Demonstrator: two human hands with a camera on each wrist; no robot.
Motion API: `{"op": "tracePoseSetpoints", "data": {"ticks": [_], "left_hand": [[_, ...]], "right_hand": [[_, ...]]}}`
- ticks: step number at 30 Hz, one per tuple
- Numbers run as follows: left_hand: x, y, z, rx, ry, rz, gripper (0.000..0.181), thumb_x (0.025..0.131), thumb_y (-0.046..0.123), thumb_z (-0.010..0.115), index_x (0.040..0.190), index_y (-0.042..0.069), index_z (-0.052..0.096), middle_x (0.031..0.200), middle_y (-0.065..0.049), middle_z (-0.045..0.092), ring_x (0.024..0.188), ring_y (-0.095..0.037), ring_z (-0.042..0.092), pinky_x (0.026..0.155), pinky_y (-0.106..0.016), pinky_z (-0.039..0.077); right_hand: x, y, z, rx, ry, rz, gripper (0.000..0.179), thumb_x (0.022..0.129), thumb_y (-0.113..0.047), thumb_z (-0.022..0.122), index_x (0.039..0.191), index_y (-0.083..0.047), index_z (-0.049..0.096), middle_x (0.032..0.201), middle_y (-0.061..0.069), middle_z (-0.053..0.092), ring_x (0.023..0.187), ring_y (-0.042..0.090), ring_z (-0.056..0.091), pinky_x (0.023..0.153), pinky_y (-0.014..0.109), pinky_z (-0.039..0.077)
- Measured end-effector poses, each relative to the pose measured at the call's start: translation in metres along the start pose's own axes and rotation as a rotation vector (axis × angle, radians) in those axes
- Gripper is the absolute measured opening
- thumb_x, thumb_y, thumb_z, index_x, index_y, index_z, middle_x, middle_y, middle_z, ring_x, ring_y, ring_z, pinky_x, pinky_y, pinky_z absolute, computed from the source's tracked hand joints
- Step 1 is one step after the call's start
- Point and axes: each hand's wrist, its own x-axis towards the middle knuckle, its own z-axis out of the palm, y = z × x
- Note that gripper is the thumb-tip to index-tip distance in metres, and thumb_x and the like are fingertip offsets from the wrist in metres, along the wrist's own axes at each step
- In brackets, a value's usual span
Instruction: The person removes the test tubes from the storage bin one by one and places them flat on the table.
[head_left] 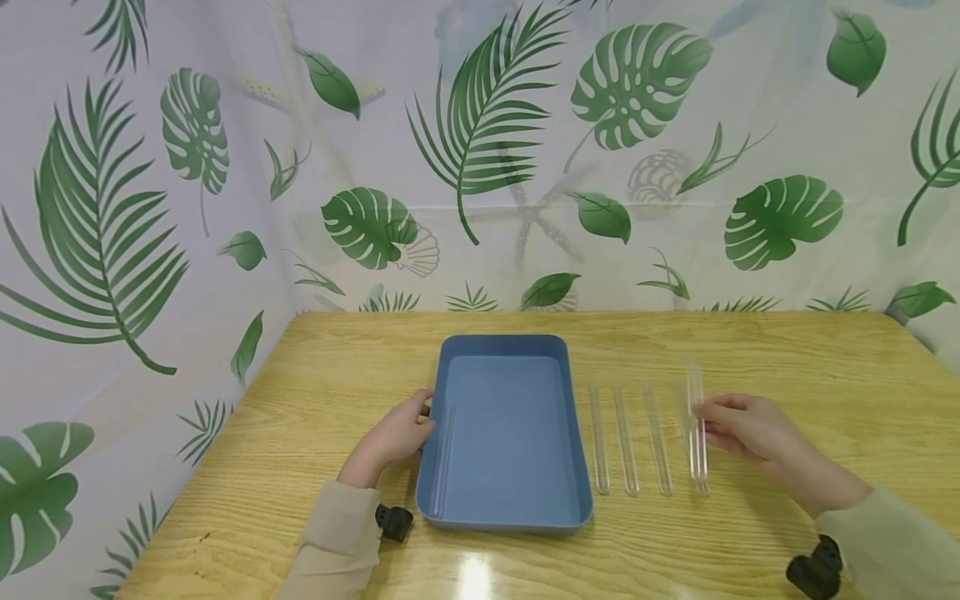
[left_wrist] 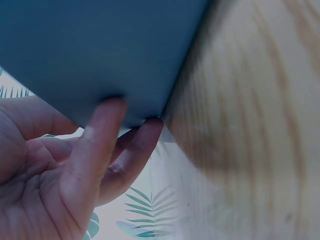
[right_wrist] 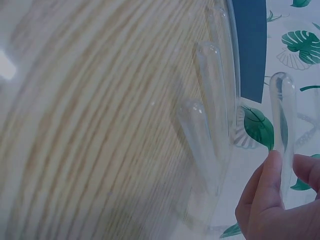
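A blue tray [head_left: 510, 433] lies on the table, with one clear glass test tube [head_left: 444, 467] along the inside of its left wall. My left hand [head_left: 397, 429] rests at that wall, fingertips against its outer face; the left wrist view shows the fingers [left_wrist: 107, 125] loosely bent there. To the right of the tray, my right hand [head_left: 753, 429] pinches another clear test tube [head_left: 696, 417] between thumb and fingers. In the right wrist view this held tube [right_wrist: 283, 100] stands up from the fingertips, rounded end on top, apart from the tubes on the table.
Several clear test tubes [head_left: 626, 442] lie side by side on the wooden table [head_left: 360, 350], between the tray and my right hand. A leaf-patterned cloth [head_left: 480, 167] hangs behind the table and on its left. Each wrist carries a small black camera [head_left: 393, 522].
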Motion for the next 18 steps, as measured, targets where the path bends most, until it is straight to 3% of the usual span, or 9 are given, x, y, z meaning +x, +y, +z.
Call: {"op": "tracePoseSetpoints", "data": {"ticks": [18], "left_hand": [[-0.001, 0.002, -0.001, -0.016, -0.006, -0.013, 0.048, 0.09, 0.003, 0.038, 0.136, 0.0, 0.027, 0.118, -0.025, 0.045, 0.085, -0.025, 0.055, 0.06, -0.033, 0.049]], "right_hand": [[-0.002, 0.006, -0.015, -0.033, 0.001, 0.005, 0.062, 0.089, -0.018, 0.052, 0.126, 0.021, 0.022, 0.083, -0.005, 0.056, 0.072, 0.005, 0.058, 0.068, 0.023, 0.049]]}}
